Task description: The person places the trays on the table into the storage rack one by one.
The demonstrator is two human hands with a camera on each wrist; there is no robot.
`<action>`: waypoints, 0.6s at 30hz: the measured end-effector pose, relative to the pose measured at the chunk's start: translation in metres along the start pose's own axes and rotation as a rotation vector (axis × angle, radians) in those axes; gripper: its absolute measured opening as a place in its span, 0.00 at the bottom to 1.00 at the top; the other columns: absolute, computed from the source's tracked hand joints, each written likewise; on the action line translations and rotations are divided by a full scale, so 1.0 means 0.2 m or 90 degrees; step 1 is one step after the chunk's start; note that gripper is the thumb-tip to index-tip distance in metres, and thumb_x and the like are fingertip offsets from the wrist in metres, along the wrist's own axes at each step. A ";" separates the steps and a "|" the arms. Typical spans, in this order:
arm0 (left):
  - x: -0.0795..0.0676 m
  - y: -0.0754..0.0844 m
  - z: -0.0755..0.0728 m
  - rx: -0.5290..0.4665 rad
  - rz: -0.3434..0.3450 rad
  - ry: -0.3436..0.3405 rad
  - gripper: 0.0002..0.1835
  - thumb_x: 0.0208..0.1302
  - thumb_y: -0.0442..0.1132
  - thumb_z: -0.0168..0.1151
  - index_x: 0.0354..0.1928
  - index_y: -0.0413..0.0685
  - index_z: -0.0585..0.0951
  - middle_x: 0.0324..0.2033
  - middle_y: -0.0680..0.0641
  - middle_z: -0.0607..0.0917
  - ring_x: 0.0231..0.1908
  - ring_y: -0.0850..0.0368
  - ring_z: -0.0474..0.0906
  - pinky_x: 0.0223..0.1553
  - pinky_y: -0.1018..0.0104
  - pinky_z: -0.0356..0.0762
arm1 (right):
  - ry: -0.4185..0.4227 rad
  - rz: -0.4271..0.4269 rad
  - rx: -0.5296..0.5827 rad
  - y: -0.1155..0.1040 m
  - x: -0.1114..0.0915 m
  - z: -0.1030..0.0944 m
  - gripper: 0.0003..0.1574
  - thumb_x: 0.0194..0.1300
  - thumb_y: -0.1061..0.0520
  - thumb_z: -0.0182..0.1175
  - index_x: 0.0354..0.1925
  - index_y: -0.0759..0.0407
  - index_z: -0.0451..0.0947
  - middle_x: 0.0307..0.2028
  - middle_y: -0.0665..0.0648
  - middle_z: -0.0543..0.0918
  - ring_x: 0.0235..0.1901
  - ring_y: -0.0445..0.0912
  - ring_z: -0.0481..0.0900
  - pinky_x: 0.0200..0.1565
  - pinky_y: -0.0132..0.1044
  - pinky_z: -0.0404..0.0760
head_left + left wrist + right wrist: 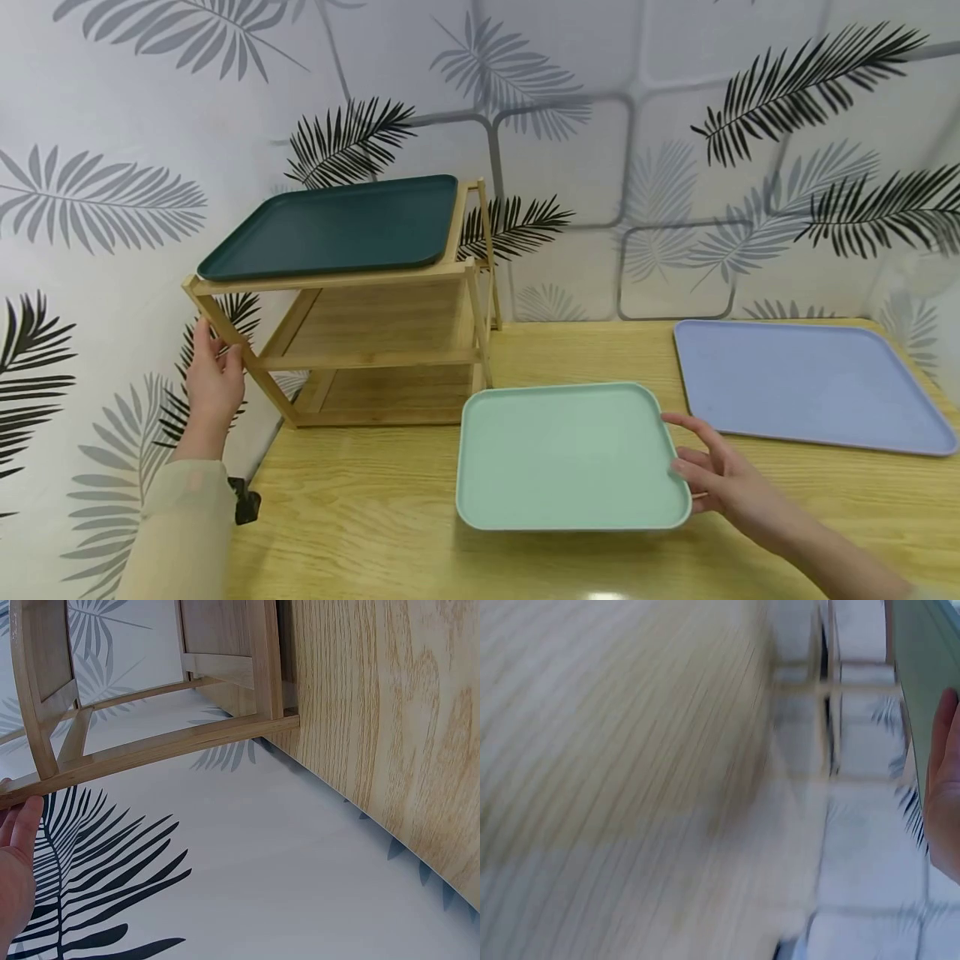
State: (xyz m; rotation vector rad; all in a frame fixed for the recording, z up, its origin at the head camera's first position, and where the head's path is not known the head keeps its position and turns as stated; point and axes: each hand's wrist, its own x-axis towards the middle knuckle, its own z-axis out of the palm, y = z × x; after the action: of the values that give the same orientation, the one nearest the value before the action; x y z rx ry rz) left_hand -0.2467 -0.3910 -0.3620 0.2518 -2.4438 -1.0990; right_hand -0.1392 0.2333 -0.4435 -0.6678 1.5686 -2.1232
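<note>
A mint-green tray (573, 458) is held by its right edge in my right hand (723, 483), thumb on top and fingers at the side and below. It appears raised off the table, with a shadow under its front edge. At the far left, my left hand (213, 379) grips the front left leg of a wooden rack (367, 360); the left wrist view has its fingers (27, 825) against that leg. On the rack's top lies a dark green tray (337, 225). The right wrist view is blurred and catches the mint tray only from its underside.
A lavender-blue tray (810, 383) lies on the wood-grain table (352, 508) at the right. Behind stands a wall covering (555, 167) with leaf prints. A small black object (244, 502) sits near the table's left edge.
</note>
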 end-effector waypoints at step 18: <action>0.00 0.00 0.00 0.021 0.011 0.014 0.33 0.77 0.35 0.41 0.77 0.63 0.43 0.64 0.32 0.69 0.60 0.36 0.70 0.56 0.41 0.71 | 0.124 -0.019 0.024 0.06 0.37 0.59 0.34 0.73 0.63 0.51 0.71 0.51 0.50 0.42 0.54 0.79 0.37 0.48 0.84 0.33 0.40 0.85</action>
State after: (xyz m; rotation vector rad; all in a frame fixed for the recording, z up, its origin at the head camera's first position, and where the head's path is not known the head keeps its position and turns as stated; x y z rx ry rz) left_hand -0.2474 -0.3904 -0.3619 0.2501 -2.4415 -1.0445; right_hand -0.1263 0.0975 -0.4151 -0.4861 1.6220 -2.2929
